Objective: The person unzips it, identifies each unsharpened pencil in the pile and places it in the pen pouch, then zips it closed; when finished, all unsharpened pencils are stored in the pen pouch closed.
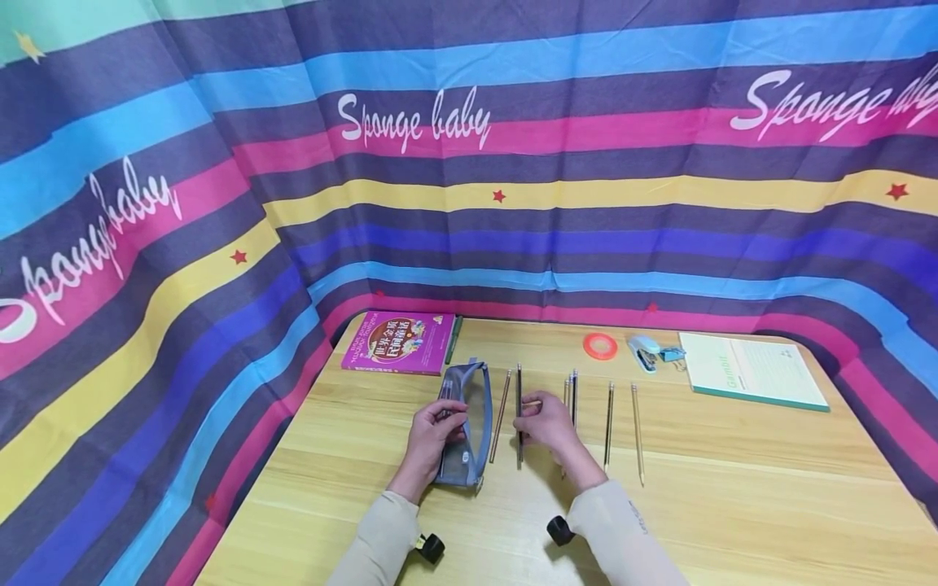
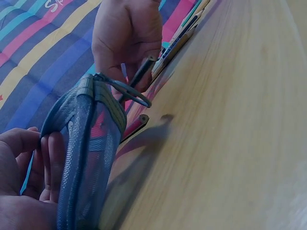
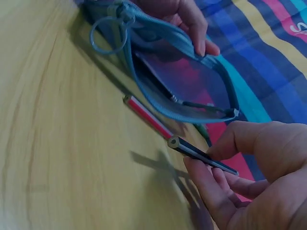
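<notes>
L hand [image 1: 431, 430] fingers curl round blue mesh pencil case [image 1: 465, 423] near bench's left-centre, holding its mouth open, while R hand [image 1: 545, 423] pinches dark pencil [image 3: 201, 155], prob. just beside it.

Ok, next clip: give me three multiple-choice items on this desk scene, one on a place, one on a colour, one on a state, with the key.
1. Where does the magenta book lie?
A. far left of the table, beyond the pencil case
B. on the green notebook
C. inside the case

2. What colour is the tape roll?
A. black
B. orange-red
C. white

3. What is the right hand doing?
A. lying flat and empty
B. pressing the stapler
C. pinching a dark pencil

Key:
1 A: the head view shows the book at the far left edge, behind the case that the left hand grips.
2 B: the ring beside the stapler is orange-red.
3 C: the right wrist view shows thumb and fingers pinching the pencil near the open case.
</notes>
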`<state>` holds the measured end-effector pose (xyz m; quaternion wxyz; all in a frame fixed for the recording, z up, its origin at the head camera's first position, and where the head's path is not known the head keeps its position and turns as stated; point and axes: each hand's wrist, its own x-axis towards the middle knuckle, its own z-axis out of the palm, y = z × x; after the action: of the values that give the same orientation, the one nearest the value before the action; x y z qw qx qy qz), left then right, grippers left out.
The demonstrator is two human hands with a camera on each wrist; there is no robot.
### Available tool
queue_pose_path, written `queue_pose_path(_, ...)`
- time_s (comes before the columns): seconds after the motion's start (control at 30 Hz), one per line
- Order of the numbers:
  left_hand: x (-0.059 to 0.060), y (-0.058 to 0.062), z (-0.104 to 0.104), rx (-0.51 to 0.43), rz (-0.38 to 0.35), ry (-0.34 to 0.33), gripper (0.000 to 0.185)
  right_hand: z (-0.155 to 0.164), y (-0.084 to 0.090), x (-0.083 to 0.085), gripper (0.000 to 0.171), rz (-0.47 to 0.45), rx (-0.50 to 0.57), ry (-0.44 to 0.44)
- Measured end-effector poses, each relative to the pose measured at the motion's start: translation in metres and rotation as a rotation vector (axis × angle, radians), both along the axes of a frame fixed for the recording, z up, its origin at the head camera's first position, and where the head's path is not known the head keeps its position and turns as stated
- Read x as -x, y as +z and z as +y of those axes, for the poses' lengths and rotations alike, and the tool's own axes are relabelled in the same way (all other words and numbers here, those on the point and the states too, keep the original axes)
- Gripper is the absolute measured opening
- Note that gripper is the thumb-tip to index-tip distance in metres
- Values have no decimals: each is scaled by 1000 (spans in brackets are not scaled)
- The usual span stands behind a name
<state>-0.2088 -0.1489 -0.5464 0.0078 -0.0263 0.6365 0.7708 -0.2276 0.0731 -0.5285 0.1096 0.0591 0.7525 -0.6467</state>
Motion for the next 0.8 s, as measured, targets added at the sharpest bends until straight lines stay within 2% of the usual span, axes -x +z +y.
queue_pose_path(0.2,1,0,0,3,-1,1,27,-2,7,-2,51,-19,55,-8)
queue_pose_path(0.33,1,1,1,3,2,0,27,-5,12,-3,52,-4,88,2)
queue_pose_path(0.47,2,2,1,0,5,-2,27,-8,14,-4,53,21,165,6)
queue_pose_path(0.6,3,1,2,-7,12,-5,28,-13,14,-6,52,52,221,13)
queue_pose_path(0.8,1,-1,3,-24,4,3,27,-25,10,-8,51,69,247,19)
